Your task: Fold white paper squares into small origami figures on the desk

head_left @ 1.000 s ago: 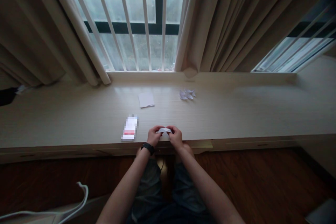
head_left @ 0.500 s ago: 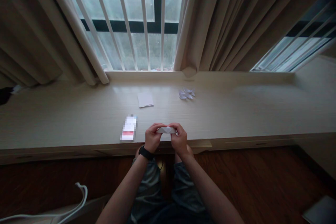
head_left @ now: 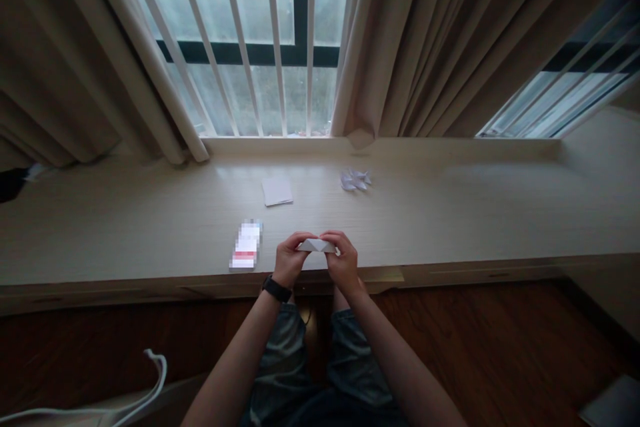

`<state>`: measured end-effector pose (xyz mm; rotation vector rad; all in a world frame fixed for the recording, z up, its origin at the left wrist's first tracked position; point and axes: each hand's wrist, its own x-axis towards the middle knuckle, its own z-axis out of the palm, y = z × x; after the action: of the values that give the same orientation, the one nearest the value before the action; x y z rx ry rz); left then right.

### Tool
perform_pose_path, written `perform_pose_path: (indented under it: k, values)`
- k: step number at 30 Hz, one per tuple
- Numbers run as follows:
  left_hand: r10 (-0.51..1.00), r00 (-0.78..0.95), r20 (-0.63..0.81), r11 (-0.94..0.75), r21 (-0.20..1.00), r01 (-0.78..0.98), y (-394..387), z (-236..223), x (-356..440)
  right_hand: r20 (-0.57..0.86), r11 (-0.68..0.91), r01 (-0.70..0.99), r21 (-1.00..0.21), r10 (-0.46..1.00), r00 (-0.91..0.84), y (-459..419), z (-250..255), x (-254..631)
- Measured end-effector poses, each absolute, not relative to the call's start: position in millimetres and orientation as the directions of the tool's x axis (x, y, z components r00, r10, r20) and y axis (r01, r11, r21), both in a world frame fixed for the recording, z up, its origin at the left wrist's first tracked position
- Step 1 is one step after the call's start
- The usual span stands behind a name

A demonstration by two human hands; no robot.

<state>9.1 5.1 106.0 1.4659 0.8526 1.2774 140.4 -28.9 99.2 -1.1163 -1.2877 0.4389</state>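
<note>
Between my two hands, just above the desk's front edge, is a small folded piece of white paper point(head_left: 317, 245) with slanted creases. My left hand point(head_left: 290, 260) pinches its left end, thumb below and fingers along the top. My right hand point(head_left: 342, 259) grips the right end in the same way. The fingers hide both ends of the paper. Beyond my hands, a stack of square white paper sheets point(head_left: 277, 191) lies on the desk. To the right of that stack sits a cluster of folded paper pieces point(head_left: 355, 180).
A phone point(head_left: 246, 245) with a blurred-out screen lies left of my hands on the pale desk point(head_left: 475, 213). Behind the desk are a barred window point(head_left: 250, 80) and curtains point(head_left: 400, 40). A white cable point(head_left: 161, 373) curves at the lower left.
The folded paper and both hands have shifted very slightly upward in the view. My grip at both ends looks the same.
</note>
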Motion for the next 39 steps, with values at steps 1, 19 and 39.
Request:
perform_pose_path:
  k: [1, 19, 39]
  values:
    - [0.938, 0.193, 0.286, -0.273, 0.958, -0.091, 5, 106, 9, 0.523, 0.443, 0.3, -0.845, 0.801, 0.291, -29, 99, 140]
    - [0.97, 0.232, -0.066, 0.077, 0.996, -0.039, 18, 79, 17, 0.322, 0.168, 0.469, -0.867, 0.907, 0.27, -11, 66, 149]
    - [0.944, 0.252, -0.212, 0.264, 0.945, -0.194, 20, 68, 17, 0.227, 0.136, 0.56, -0.817, 0.969, 0.095, -26, 66, 146]
